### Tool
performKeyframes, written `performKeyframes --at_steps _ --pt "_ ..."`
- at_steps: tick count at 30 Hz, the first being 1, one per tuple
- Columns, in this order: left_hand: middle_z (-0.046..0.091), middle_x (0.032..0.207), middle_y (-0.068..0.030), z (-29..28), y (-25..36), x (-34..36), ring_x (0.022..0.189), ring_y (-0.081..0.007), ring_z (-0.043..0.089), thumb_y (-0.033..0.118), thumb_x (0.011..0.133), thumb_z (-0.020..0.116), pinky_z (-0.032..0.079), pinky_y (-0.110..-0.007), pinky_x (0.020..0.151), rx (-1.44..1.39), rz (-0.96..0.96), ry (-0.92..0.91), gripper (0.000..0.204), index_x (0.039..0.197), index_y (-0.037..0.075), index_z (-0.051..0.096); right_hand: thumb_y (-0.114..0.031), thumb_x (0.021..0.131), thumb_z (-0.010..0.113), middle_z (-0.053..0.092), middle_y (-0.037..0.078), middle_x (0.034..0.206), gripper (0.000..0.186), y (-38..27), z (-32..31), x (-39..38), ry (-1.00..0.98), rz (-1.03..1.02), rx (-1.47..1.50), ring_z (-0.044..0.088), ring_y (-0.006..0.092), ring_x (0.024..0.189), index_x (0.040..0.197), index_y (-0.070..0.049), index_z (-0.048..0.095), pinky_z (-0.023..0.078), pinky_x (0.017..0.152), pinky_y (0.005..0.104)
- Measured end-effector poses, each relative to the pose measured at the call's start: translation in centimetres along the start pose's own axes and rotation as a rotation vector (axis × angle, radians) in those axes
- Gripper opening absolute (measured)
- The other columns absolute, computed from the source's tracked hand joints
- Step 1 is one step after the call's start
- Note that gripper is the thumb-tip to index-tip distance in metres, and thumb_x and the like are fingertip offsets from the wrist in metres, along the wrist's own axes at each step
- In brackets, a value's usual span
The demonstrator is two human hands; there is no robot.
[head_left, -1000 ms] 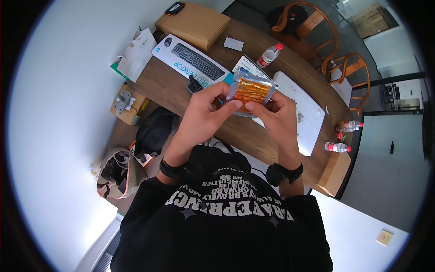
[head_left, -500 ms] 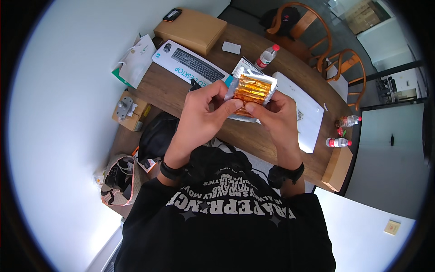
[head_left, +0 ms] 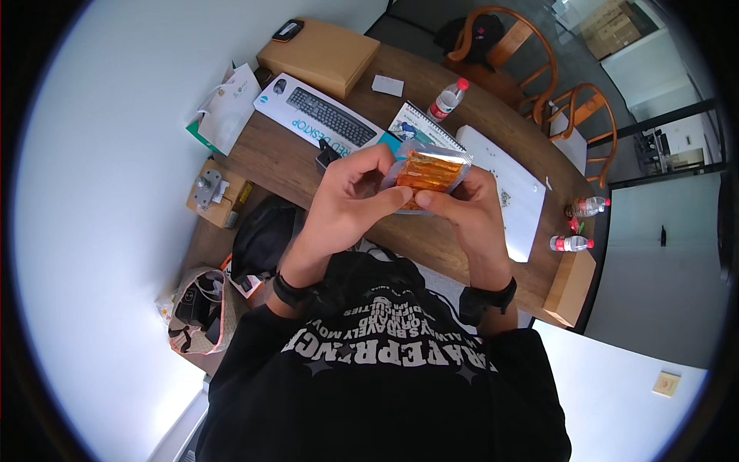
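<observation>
A small sealed snack packet [head_left: 433, 171] with shiny orange-brown strips and silvery clear edges is held up over the near side of the table. My left hand [head_left: 348, 202] grips its lower left part, thumb on the front face and fingers behind. On the other side my right hand [head_left: 471, 214] pinches it the same way, its thumb tip beside the left one. The fingers behind the packet are mostly hidden. Beyond it lies a spiral-bound desk calendar [head_left: 419, 123], partly covered by the packet and hands.
The wooden table [head_left: 273, 158] carries a keyboard box [head_left: 319, 115], a brown carton [head_left: 319, 58], a bottle [head_left: 448, 100] and a white board [head_left: 504, 185]. Two bottles, one of them this bottle [head_left: 571, 243], lie at the right. A bag [head_left: 202, 312] stands low at the left.
The packet's top has tipped away from me, so its face looks shorter and more of the calendar shows. Both hands keep hold. The surroundings have shifted slightly in view.
</observation>
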State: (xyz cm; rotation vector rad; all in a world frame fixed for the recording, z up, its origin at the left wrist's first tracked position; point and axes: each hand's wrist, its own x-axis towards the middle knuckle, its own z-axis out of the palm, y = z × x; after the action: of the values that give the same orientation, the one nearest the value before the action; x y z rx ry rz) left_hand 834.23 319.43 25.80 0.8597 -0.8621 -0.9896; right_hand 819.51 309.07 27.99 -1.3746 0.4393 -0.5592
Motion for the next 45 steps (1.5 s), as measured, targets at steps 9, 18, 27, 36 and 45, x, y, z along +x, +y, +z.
performKeyframes --at_steps 9,18,27,36,45 --pt "0.048 0.076 0.003 0.3 -0.2 0.8 0.073 -0.0024 0.045 -0.004 0.079 0.062 0.037 -0.019 0.064 -0.075 0.055 0.04 0.017 0.074 0.004 0.048 -0.006 0.08 0.07 0.067 0.006 0.094 0.032 -0.2 0.3 -0.2 0.02 -0.009 0.032 0.061 0.0093 0.078 0.109 0.004 0.061 0.049 0.07 0.0226" --pt "0.054 0.082 0.0002 0.8 0.3 0.4 0.077 -0.0056 0.05 -0.008 0.079 0.061 0.041 -0.022 0.07 -0.094 0.109 -0.012 0.014 0.077 0.003 0.051 -0.01 0.079 0.07 0.063 0.0 0.083 0.029 -0.7 -0.5 -0.3 0.054 -0.007 0.018 0.047 0.0026 0.057 0.105 0.002 0.063 0.03 0.047 0.0178" --pt "0.052 0.09 -0.0015 0.9 0.5 -0.1 0.083 -0.0068 0.049 -0.001 0.084 0.057 0.039 -0.021 0.075 -0.091 0.189 -0.043 0.015 0.098 -0.002 0.056 -0.006 0.076 0.071 0.064 0.007 0.093 0.03 -2.2 1.7 -1.3 0.04 0.021 0.098 0.059 0.01 0.077 0.103 0.005 0.063 0.045 0.068 0.021" --pt "0.065 0.096 -0.0075 1.6 1.7 -1.3 0.087 -0.0095 0.06 0.002 0.084 0.065 0.047 -0.023 0.076 0.148 0.192 -0.011 0.025 0.107 -0.005 0.06 0.002 0.077 0.064 0.06 0.006 0.09 0.013 -2.2 2.0 -1.9 0.027 -0.132 0.019 0.055 0.0105 0.078 0.088 0.006 0.06 0.045 0.074 0.0256" --pt "0.063 0.093 -0.0057 1.8 4.0 -2.7 0.083 -0.0088 0.059 -0.004 0.082 0.063 0.047 -0.023 0.073 0.092 0.195 0.047 0.021 0.102 -0.005 0.062 0.002 0.08 0.065 0.053 0.003 0.084 0.01 -3.2 3.3 -2.8 0.025 -0.223 -0.183 0.049 0.0062 0.072 0.083 0.003 0.056 0.037 0.06 0.0181"
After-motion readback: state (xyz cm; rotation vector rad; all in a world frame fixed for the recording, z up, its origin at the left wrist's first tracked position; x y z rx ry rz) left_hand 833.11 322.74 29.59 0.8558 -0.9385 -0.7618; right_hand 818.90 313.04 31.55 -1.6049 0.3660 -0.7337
